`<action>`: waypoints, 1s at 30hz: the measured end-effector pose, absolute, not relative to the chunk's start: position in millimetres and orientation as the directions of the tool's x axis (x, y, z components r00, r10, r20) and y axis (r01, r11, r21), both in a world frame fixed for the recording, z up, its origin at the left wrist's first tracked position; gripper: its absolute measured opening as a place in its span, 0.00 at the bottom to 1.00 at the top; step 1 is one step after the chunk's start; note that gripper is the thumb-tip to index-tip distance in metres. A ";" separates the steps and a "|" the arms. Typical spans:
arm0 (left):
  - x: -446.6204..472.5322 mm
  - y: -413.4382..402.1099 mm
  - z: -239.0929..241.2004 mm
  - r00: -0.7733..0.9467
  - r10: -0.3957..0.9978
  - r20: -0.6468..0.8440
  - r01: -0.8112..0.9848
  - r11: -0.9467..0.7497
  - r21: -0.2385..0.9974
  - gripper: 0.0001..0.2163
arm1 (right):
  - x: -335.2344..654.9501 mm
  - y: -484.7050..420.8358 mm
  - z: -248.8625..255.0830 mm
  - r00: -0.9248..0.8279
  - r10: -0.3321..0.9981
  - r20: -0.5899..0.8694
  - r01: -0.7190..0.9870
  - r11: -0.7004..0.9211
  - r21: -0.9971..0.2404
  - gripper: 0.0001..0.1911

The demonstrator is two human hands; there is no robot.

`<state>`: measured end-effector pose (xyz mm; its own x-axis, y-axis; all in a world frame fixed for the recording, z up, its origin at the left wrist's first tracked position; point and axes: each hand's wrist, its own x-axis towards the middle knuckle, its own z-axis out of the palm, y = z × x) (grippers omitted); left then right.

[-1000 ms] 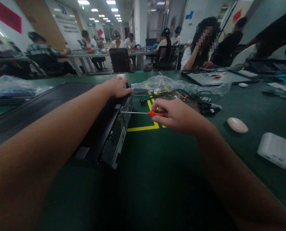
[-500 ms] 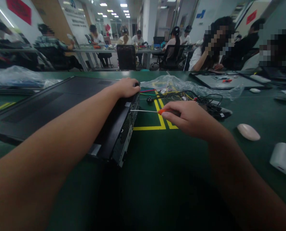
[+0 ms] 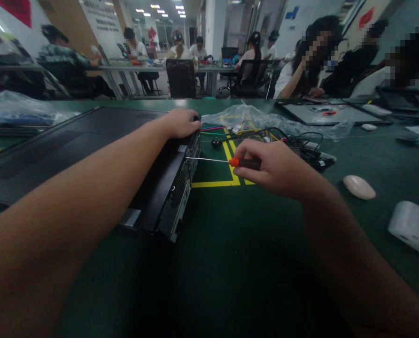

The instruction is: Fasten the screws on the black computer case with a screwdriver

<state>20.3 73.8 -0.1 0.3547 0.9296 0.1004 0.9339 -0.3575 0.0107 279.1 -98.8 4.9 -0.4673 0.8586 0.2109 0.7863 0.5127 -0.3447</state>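
Note:
A black desktop computer case (image 3: 89,123) lies flat on the green table, its rear panel (image 3: 176,190) with vents and ports turned to the right. My left hand (image 3: 181,123) grips the far right corner of the case, with the fingertips bent over the edge and partly hidden. In my right hand (image 3: 266,164) is a screwdriver (image 3: 250,163) with a red and dark handle. Thumb and fingers sit around that handle. Its thin shaft points left and level, and the tip meets the upper edge of the rear panel; the screw itself is too small to make out.
Tangled black cables (image 3: 301,148) and clear plastic wrap (image 3: 244,115) lie beyond my right hand. A white mouse (image 3: 359,187) and a white power adapter (image 3: 412,227) are at the right. Yellow tape (image 3: 216,184) marks the table (image 3: 223,263). Several people sit in the background.
My right hand's fingers have loosened and shifted on the screwdriver, so more of its handle shows. The tip stays at the rear panel. The whole view has moved slightly.

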 end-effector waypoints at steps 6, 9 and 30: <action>20.7 72.1 0.4 0.350 0.932 0.100 0.935 -0.353 0.017 0.31 | 278.8 -98.6 6.2 -0.467 0.858 0.215 0.789 0.514 -0.337 0.11; 21.4 70.8 0.9 0.350 0.931 0.101 0.936 -0.352 0.004 0.31 | 278.0 -98.6 5.9 -0.470 0.857 0.212 0.782 0.516 -0.350 0.11; 20.7 71.7 0.6 0.341 0.936 0.089 0.938 -0.345 0.026 0.32 | 280.4 -96.1 3.0 -0.492 0.847 0.203 0.757 0.531 -0.381 0.12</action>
